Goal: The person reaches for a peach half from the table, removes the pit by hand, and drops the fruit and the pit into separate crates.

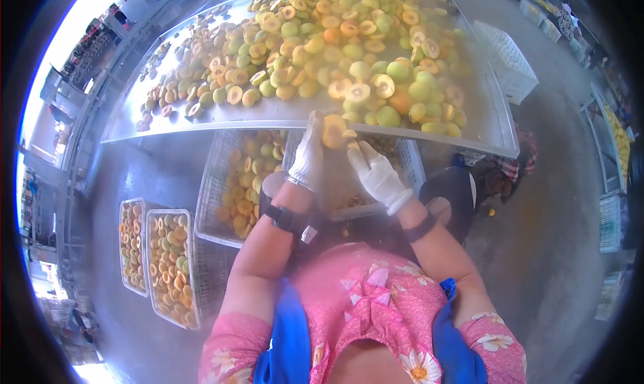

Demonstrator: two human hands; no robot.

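My left hand [308, 157], in a white glove, is closed on an orange-yellow piece of stone fruit [333, 132] just below the front edge of the metal table [221, 125]. Close beside that fruit is my right hand [379, 177], also gloved, with its stained fingertips drawn together at a small brownish-yellow piece [349, 134]. Whether this piece is a pit or flesh, I cannot make out. Many green, yellow and orange fruits [388, 116] are heaped on the table, a lot of them halved, some with the pit or its hollow showing.
Below the table edge stands a crate of fruit halves [218, 213], with another container [410, 166] under my hands. Two filled crates [193, 277] [123, 246] sit on the floor at left. A white crate [506, 62] is right of the table. Part of a checked garment [525, 152] shows beneath it.
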